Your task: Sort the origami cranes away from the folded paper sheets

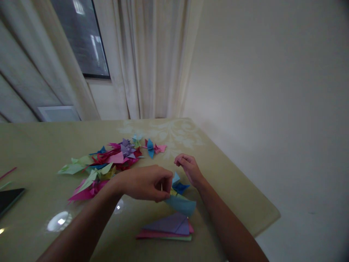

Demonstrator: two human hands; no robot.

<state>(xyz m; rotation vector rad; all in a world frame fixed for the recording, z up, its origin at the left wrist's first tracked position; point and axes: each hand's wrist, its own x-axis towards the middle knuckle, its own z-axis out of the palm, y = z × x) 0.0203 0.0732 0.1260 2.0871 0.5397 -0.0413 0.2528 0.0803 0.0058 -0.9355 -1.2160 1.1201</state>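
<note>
My left hand [148,183] pinches the edge of a light blue folded paper [183,205] between thumb and fingers, palm down over the table. A short pale tip shows between these fingers; I cannot tell what it is. To the right, my right hand [188,168] is raised with its fingers curled together, apart from the paper, and nothing shows in them. Behind the light blue paper lie a darker blue folded paper piece [181,188] and a bit of yellow paper, partly hidden. Below it rests a stack of folded papers [167,226], purple on top, with pink and green beneath.
A heap of colourful origami pieces [116,158] spreads across the table [218,174] to the left. Blue and pink pieces [151,148] lie beyond it. A dark flat device [9,198] is at the left edge. Curtains [152,62] hang behind; a wall stands right.
</note>
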